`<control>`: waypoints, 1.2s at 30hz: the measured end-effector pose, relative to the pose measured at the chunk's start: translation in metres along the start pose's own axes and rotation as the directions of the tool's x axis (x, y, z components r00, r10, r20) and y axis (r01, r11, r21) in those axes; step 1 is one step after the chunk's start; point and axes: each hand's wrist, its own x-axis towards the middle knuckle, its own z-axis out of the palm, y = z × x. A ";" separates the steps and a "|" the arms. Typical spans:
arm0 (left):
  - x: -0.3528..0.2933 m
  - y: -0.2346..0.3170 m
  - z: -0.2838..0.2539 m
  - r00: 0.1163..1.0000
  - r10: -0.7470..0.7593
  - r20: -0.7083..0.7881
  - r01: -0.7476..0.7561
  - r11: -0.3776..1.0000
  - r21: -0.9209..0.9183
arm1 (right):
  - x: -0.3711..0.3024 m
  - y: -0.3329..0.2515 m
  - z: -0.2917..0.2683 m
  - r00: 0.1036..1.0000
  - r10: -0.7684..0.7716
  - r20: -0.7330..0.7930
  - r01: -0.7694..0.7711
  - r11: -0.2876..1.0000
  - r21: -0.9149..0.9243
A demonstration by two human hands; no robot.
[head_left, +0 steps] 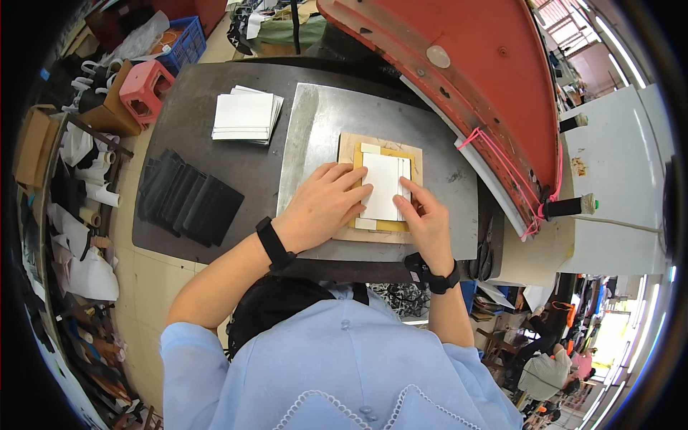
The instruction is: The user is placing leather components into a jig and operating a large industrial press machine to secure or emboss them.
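Smack on the yellow board (390, 226): white card (381, 193), left hand (322, 198) loosely spread at its left edge, right hand (428, 218) narrow at its right, can't tell if pinching.

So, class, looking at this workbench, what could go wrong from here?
1. The white piece might slide out of line on the yellow frame if the left hand and right hand press unevenly, since both touch it.
2. The overlapping black pieces lie near the table's front edge, so the left forearm could perhaps knock some off.
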 end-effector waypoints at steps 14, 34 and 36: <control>0.012 0.025 -0.001 0.994 0.034 0.102 -0.031 0.999 -0.040 | -0.020 0.031 -0.065 0.943 0.325 -0.075 -0.062 0.391 0.918; 0.026 0.044 0.011 0.998 -0.002 0.061 -0.006 0.991 0.131 | -0.046 0.051 -0.057 0.937 0.343 0.067 -0.252 0.531 0.809; 0.015 0.045 0.011 0.991 -0.082 -0.102 0.085 0.996 0.019 | -0.040 0.045 -0.049 0.950 0.297 0.095 -0.255 0.565 0.785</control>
